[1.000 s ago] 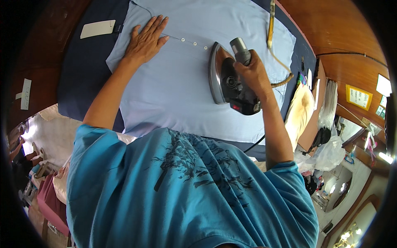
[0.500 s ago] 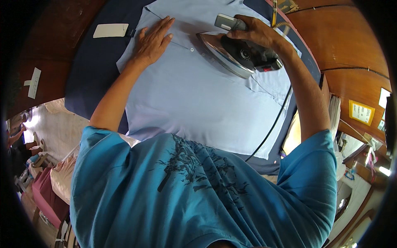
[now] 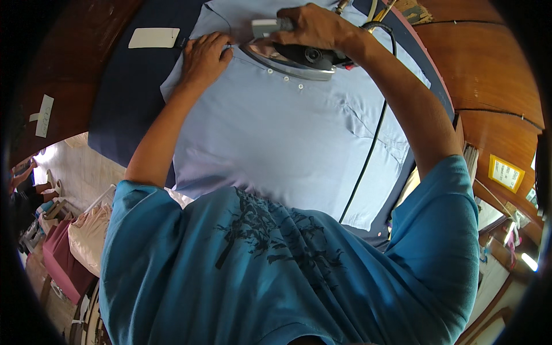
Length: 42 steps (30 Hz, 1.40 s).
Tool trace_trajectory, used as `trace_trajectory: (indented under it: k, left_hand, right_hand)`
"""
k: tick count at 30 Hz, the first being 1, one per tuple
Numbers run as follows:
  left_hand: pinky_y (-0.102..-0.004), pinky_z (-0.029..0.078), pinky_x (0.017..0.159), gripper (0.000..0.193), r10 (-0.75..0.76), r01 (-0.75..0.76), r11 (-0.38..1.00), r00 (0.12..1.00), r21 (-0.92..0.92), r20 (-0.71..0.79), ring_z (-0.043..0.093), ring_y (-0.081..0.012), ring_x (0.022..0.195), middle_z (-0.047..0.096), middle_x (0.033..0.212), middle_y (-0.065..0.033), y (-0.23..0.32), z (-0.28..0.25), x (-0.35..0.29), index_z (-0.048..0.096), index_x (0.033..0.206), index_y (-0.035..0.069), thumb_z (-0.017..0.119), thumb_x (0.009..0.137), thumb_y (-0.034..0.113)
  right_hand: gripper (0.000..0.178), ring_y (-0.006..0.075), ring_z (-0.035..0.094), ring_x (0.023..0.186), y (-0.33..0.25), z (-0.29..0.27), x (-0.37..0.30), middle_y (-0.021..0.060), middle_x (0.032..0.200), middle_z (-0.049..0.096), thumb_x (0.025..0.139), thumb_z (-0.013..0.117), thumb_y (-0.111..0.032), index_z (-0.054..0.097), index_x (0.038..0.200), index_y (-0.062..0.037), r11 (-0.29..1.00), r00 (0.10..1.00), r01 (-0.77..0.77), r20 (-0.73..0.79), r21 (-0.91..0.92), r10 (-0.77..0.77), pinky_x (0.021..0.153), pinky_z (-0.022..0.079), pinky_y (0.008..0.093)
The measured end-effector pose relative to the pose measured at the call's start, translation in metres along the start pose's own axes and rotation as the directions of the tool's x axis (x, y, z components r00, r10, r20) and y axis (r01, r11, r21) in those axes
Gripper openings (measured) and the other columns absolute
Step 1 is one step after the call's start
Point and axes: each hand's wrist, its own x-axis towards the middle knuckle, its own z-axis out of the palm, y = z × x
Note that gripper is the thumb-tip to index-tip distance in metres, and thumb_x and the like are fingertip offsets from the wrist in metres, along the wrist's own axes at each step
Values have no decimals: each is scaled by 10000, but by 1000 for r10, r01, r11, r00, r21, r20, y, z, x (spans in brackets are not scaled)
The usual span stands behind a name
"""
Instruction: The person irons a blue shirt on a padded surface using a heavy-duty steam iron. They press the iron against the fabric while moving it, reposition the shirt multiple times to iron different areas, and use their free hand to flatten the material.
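**Blue T-shirt, bare forearms**

The person wears a teal-blue short-sleeved T-shirt (image 3: 299,276) with a dark tree-like print (image 3: 276,230) across the chest. Both sleeves end above the elbows, leaving the forearms bare. No watch, rings or gloves show.

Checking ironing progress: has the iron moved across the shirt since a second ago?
Yes. The iron, gripped by the right hand, has gone from the mid-shirt up the light blue shirt to the button row by the left hand.

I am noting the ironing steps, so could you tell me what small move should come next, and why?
Probably glide the iron along the button strip toward the left hand, which pins the light blue shirt flat near the collar; the right hand grips the handle there.
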Motion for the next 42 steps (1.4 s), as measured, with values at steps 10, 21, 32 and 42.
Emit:
trace_trajectory:
  k: [10,21,32,42]
  left_hand:
    - [-398,316,910,215,-13,13,1000,1000,-17,25,539,-172,1049,613,1022,32,-3,-2,7,594,1023,185,565,812,214]
    - [-466,149,1082,521,169,-217,943,966,254,197,169,-161,1386,195,1508,2,11,21,-4,222,1443,259,293,961,444]
    - [-488,156,1067,488,285,-314,918,947,243,145,208,-172,1376,235,1496,0,1,26,4,243,1436,275,323,964,372]
    - [-507,157,1066,488,197,-259,899,959,354,202,207,-184,1376,242,1492,-3,6,20,5,261,1431,281,335,957,367]
  right_hand:
    - [430,325,634,736,8,-16,14,197,811,649,773,584,-442,623,942,-49,986,1000,8,-6,164,-8,658,492,396]
    - [459,290,642,732,38,6,-90,193,822,653,809,601,-431,606,1028,-28,896,928,-329,-72,298,365,680,507,357]
    - [625,198,644,786,77,17,-247,137,887,652,780,604,-562,592,1106,-29,751,805,-472,-120,461,580,720,513,314]
    - [650,209,629,816,154,62,-509,140,953,651,679,722,-393,563,1156,19,373,336,-814,-164,445,928,751,487,320]
